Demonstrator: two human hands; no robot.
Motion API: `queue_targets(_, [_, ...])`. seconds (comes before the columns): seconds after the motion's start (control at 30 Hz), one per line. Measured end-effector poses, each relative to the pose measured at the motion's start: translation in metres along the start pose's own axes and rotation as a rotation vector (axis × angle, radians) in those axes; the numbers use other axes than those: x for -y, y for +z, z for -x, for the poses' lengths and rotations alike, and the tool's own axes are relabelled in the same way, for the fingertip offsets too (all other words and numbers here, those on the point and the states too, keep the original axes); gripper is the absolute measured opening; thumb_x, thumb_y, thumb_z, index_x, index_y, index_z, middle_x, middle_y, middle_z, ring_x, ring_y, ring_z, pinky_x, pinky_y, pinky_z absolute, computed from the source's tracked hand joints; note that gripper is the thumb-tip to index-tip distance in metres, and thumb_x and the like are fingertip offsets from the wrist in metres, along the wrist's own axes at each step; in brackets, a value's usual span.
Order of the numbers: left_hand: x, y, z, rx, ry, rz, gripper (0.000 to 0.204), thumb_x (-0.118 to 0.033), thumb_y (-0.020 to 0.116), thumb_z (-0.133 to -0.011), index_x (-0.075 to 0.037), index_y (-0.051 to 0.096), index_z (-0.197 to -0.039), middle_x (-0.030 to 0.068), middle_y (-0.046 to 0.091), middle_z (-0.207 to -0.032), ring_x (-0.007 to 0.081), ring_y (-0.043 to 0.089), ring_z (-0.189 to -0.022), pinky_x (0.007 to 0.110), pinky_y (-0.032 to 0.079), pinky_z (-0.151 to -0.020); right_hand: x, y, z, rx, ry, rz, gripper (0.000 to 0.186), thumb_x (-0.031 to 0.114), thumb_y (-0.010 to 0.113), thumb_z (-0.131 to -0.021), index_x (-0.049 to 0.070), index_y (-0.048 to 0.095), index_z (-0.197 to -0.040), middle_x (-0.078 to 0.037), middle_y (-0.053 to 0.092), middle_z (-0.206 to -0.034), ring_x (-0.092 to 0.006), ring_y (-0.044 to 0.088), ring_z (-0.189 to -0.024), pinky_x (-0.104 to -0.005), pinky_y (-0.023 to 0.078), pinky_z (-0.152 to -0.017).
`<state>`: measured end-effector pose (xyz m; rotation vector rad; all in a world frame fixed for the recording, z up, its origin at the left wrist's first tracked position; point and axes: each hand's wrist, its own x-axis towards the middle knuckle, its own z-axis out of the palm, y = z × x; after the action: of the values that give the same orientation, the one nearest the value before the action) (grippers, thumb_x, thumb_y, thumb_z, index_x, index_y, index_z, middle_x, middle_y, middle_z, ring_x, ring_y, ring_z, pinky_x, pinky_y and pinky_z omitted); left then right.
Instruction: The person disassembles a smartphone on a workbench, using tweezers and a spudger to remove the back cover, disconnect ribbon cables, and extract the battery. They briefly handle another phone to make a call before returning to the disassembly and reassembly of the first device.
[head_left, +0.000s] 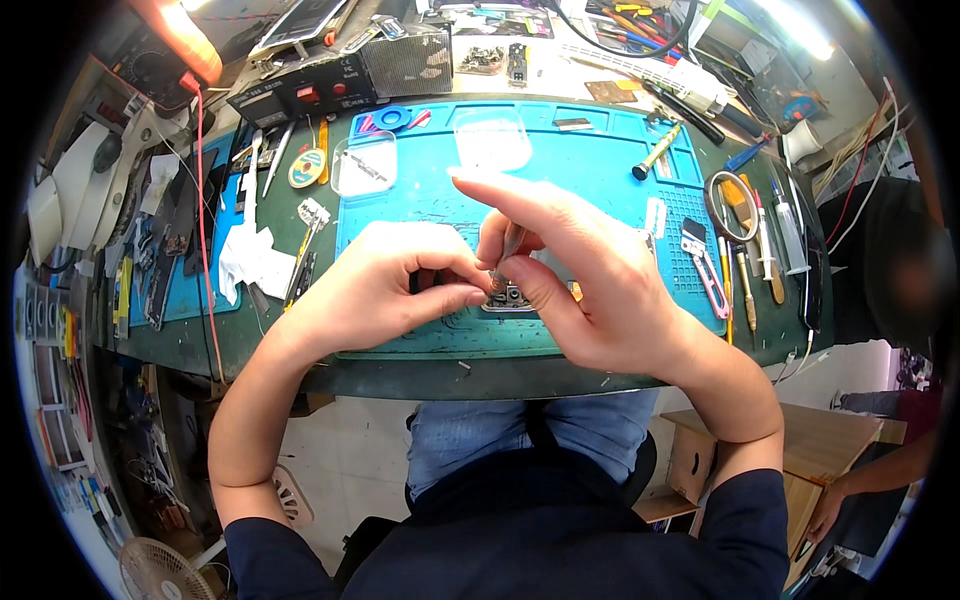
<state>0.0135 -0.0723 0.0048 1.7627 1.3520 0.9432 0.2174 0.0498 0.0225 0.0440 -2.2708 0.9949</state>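
Observation:
My right hand (pixel 590 280) has its index finger stretched out and the other fingers closed round a slim upright tool (pixel 514 238), possibly a screwdriver, over a small opened device (pixel 510 298), perhaps a phone, on the blue silicone mat (pixel 420 170). My left hand (pixel 385 280) is closed in a pinch at the device's upper left, its fingertips beside the tool's lower end; what they hold is too small to make out. Much of the device is hidden under both hands.
Clear plastic trays (pixel 490 135), a yellow-handled tool (pixel 655 150) and pink-handled cutters (pixel 708 280) surround the work. A black-and-red powered unit (pixel 300 95) stands behind. A white cloth (pixel 255 265) lies left, syringes (pixel 790 240) right. Another person's arm (pixel 870 475) reaches in at lower right.

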Motion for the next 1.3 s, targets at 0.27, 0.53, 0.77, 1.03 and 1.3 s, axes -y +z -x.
queue_targets(0.27, [0.001, -0.003, 0.003, -0.001, 0.013, -0.113, 0.02, -0.005, 0.077, -0.091, 0.0, 0.073, -0.111, 0.0109, 0.074, -0.097, 0.0213, 0.07, -0.085, 0.032, 0.055, -0.077, 0.0, -0.004, -0.003, 0.074, -0.107, 0.078, 0.052, -0.005, 0.074, -0.087, 0.008, 0.069, -0.137, -0.009, 0.067, -0.096, -0.0188, 0.065, -0.08, -0.0323, 0.056, -0.071])
queue_targets(0.53, [-0.025, 0.009, -0.001, -0.173, -0.027, 0.203, 0.036, -0.002, 0.078, -0.087, 0.001, 0.067, -0.121, 0.0113, 0.072, -0.102, 0.0241, 0.071, -0.091, 0.035, 0.057, -0.081, 0.012, 0.0, -0.005, 0.035, -0.057, -0.034, 0.043, -0.003, 0.073, -0.087, 0.005, 0.074, -0.129, -0.014, 0.069, -0.11, -0.02, 0.068, -0.087, -0.0308, 0.058, -0.073])
queue_targets(0.77, [-0.02, 0.02, -0.006, -0.192, 0.064, -0.043, 0.046, -0.006, 0.082, -0.084, 0.001, 0.063, -0.126, 0.0115, 0.071, -0.109, 0.0236, 0.07, -0.09, 0.035, 0.056, -0.078, 0.003, -0.006, -0.002, 0.078, -0.081, 0.054, 0.052, -0.006, 0.068, -0.089, 0.001, 0.063, -0.141, -0.017, 0.069, -0.116, -0.0242, 0.068, -0.091, -0.0354, 0.059, -0.082])
queue_targets(1.03, [-0.02, 0.012, -0.003, -0.128, 0.005, -0.122, 0.055, 0.0, 0.076, -0.089, 0.0, 0.054, -0.14, 0.0075, 0.069, -0.106, 0.0204, 0.069, -0.095, 0.035, 0.056, -0.084, 0.0, 0.003, -0.002, -0.022, -0.117, 0.042, 0.06, -0.01, 0.069, -0.085, 0.004, 0.063, -0.142, -0.015, 0.068, -0.115, -0.0231, 0.068, -0.091, -0.0363, 0.059, -0.08])
queue_targets(1.3, [-0.019, 0.012, -0.004, -0.138, 0.084, -0.08, 0.072, -0.005, 0.081, -0.087, -0.002, 0.049, -0.15, 0.0056, 0.064, -0.093, 0.0203, 0.064, -0.088, 0.034, 0.053, -0.083, -0.001, 0.003, -0.002, -0.02, -0.13, 0.084, 0.06, -0.01, 0.067, -0.087, 0.005, 0.061, -0.144, -0.014, 0.069, -0.112, -0.0219, 0.069, -0.089, -0.0338, 0.059, -0.077])
